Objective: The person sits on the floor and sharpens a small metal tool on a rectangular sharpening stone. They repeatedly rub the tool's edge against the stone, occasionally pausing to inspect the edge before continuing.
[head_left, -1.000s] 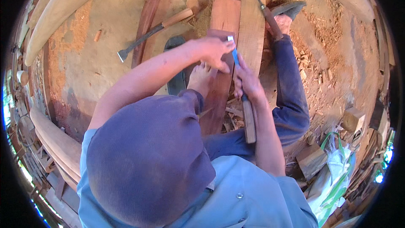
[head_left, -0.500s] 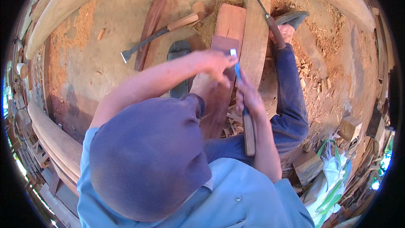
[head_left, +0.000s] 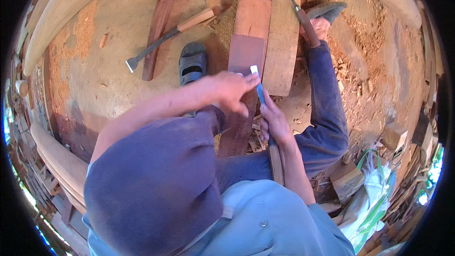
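Observation:
A long chisel [head_left: 260, 94] with a bright blade tip and a wooden handle slants over a reddish board [head_left: 252, 16]. My right hand [head_left: 276, 119] is closed around the chisel just below its blade, and the handle runs back toward my body. Beside the blade tip is my left hand [head_left: 233, 90], palm down, with fingertips at the blade and the thumb apart. It is slightly blurred. Just beyond the hands, a flat greyish-brown rectangular piece [head_left: 245, 51] lies on the board.
A pale plank [head_left: 283, 52] lies to the right of the board, with a wooden-handled pointed tool [head_left: 307, 27] near its right edge. Leftward, a wide-bladed chisel [head_left: 156, 43] rests across a reddish strip [head_left: 159, 28]. A white-green sack [head_left: 372, 204] stands at the lower right.
The chisel tip and both hands have come back toward my body along the board. The whole view has shifted slightly, and more of the sandal shows.

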A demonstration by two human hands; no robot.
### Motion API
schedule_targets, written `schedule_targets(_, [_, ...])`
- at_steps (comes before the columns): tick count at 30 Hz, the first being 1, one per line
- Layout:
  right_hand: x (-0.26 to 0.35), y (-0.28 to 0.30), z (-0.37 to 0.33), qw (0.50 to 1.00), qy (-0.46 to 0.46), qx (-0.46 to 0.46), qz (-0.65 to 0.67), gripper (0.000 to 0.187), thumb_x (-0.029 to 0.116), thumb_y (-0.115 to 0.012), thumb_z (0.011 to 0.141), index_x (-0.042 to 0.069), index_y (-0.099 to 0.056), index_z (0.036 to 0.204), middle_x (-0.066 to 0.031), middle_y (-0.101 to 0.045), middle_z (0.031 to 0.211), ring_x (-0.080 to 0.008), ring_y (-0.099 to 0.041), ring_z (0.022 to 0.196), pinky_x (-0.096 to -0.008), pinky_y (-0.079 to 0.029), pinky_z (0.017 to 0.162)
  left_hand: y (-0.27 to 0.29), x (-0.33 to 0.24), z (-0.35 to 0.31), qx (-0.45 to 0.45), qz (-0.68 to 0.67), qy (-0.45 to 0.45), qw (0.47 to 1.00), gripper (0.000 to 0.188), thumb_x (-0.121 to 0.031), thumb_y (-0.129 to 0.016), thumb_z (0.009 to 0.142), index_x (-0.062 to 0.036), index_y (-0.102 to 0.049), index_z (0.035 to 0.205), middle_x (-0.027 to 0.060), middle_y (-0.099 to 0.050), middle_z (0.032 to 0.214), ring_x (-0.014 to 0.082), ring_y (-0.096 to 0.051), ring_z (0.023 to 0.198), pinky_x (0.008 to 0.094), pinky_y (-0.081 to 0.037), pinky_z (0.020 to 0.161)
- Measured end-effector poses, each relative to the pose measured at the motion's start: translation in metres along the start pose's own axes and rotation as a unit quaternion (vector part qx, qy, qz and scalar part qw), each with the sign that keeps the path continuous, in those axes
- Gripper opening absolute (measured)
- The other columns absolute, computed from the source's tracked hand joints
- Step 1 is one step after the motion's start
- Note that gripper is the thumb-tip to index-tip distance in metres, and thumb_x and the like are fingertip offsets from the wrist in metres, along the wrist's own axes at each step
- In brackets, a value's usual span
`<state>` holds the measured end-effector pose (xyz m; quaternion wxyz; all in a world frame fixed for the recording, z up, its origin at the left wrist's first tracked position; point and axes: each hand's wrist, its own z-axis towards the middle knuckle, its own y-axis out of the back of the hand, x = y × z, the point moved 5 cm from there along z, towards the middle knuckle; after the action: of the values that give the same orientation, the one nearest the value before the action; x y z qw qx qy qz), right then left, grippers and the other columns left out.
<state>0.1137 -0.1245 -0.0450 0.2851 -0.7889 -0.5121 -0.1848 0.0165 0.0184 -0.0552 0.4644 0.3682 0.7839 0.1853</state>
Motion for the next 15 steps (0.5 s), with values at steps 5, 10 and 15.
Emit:
schedule_targets(5, [0.023,0.006,0.028,0.999,0.019,-0.019,0.04,0.057,0.023,-0.042,0.106,0.02,-0.022,0.159,0.0023,-0.042,0.059,-0.0107,-0.042,0.039,-0.0282,-0.043,0.037,0.03,0.022,0.014,-0.054,-0.013,0.012,0.998,0.111,-0.059,-0.074,0.076,0.0005,-0.022,0.154,0.0242,-0.028,0.158,0.0405,-0.044,0.136,0.0458,-0.041,0.11])
schedule_targets(10, [0.027,0.003,0.033,0.998,0.057,-0.009,0.038,0.057,0.024,-0.043,0.105,0.019,-0.023,0.159,0.0017,-0.043,0.058,-0.0102,-0.043,0.039,-0.0284,-0.044,0.038,0.045,0.027,0.016,-0.035,0.015,-0.003,0.999,0.11,-0.063,-0.068,0.08,0.0034,-0.02,0.154,0.0246,-0.025,0.159,0.041,-0.043,0.137,0.0441,-0.039,0.112])
schedule_targets(15, [-0.013,-0.001,0.0,0.999,0.028,-0.021,0.001,0.057,0.024,-0.045,0.105,0.019,-0.025,0.158,0.0026,-0.042,0.057,-0.0102,-0.042,0.039,-0.0281,-0.044,0.039,-0.002,0.008,-0.002,-0.051,-0.008,-0.037,0.998,0.113,-0.061,-0.073,0.076,0.0025,-0.022,0.154,0.0235,-0.026,0.159,0.0382,-0.045,0.136,0.0468,-0.041,0.11])
